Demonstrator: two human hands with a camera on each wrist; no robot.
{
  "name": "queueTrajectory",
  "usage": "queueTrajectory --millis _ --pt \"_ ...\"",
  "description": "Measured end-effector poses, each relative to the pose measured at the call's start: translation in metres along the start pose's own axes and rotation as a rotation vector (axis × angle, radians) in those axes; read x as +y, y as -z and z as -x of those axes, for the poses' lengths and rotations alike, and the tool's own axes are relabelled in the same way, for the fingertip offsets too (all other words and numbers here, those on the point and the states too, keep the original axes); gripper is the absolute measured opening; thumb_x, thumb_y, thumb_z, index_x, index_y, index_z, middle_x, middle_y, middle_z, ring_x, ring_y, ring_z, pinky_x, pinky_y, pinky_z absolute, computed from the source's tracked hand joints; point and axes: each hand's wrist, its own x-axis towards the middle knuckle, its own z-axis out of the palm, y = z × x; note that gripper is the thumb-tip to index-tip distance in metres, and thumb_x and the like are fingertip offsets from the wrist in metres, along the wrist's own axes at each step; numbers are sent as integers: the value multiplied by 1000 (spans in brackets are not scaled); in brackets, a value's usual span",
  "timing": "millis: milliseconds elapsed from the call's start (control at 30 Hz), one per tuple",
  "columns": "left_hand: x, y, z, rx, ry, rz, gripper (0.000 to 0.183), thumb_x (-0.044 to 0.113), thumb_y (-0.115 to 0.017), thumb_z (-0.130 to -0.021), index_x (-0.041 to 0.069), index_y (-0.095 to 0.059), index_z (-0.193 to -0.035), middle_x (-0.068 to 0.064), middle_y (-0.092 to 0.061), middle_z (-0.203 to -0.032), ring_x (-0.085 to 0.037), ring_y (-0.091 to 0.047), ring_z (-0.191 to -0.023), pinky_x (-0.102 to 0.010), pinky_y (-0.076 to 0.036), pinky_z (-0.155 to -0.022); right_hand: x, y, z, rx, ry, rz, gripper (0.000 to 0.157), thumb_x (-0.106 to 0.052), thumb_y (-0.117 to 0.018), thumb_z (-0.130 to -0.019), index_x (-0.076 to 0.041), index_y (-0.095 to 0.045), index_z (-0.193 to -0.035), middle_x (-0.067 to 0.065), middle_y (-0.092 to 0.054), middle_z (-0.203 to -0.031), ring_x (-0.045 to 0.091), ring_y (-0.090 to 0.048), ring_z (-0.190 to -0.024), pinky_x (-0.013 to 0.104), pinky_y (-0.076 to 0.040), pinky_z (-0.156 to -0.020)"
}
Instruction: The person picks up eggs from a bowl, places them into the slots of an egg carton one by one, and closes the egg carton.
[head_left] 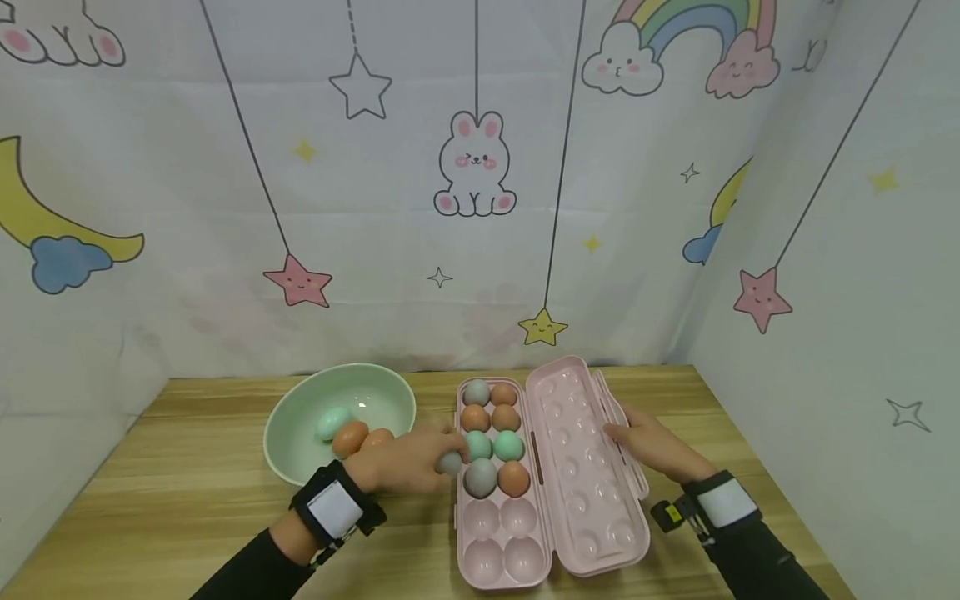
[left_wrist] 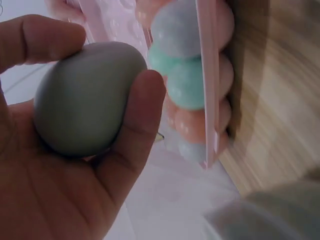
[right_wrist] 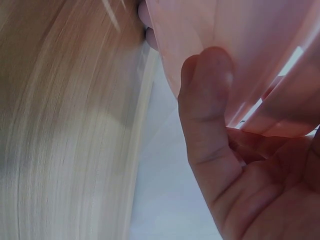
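Pinched between the fingers and thumb of my left hand (head_left: 411,458) is a grey-green egg (left_wrist: 90,97), held just left of the pink egg carton (head_left: 501,540). Grey, brown and mint eggs fill the carton's far rows, while the nearest two rows of cups hold none. The carton's lid (head_left: 577,475) lies folded out to the right. My right hand (head_left: 660,446) grips the lid's right edge, with the thumb (right_wrist: 212,100) against the pink plastic; part of its grasp is hidden. Left of the carton, a mint egg (head_left: 333,423) and brown eggs (head_left: 349,438) lie in the green bowl (head_left: 288,425).
The wooden table (head_left: 172,475) ends at a white wall cloth (head_left: 405,325) printed with stars and a rabbit. Another printed cloth (head_left: 840,375) stands along the right side. The bowl is behind the left wrist, close to the forearm.
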Motion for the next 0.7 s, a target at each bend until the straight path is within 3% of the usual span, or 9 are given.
queueTrajectory --millis 267,467,700 --pt "14 -14 -1 -3 -37 -15 37 10 -63 -77 9 -58 -113 7 -52 -97 -10 -49 -87 -25 -43 -75 0 0 0 -7 8 -4 56 -13 -39 -101 10 -21 -149 30 -42 -138 35 -52 -116 44 -46 -89" --pt "17 -28 -3 31 -119 -42 29 10 -69 -75 14 -59 -102 11 -49 -96 -6 -48 -87 -21 -42 -77 -1 0 -1 0 -12 7 56 -13 -39 -101 10 -22 -149 30 -43 -138 35 -53 -115 44 -46 -90" --pt "20 -45 -5 19 -193 -107 37 8 -72 -72 11 -64 -108 8 -49 -100 -4 -48 -88 -16 -40 -77 -2 0 -1 -1 -27 14 56 -14 -39 -101 8 -22 -149 29 -43 -138 34 -54 -114 44 -47 -89"
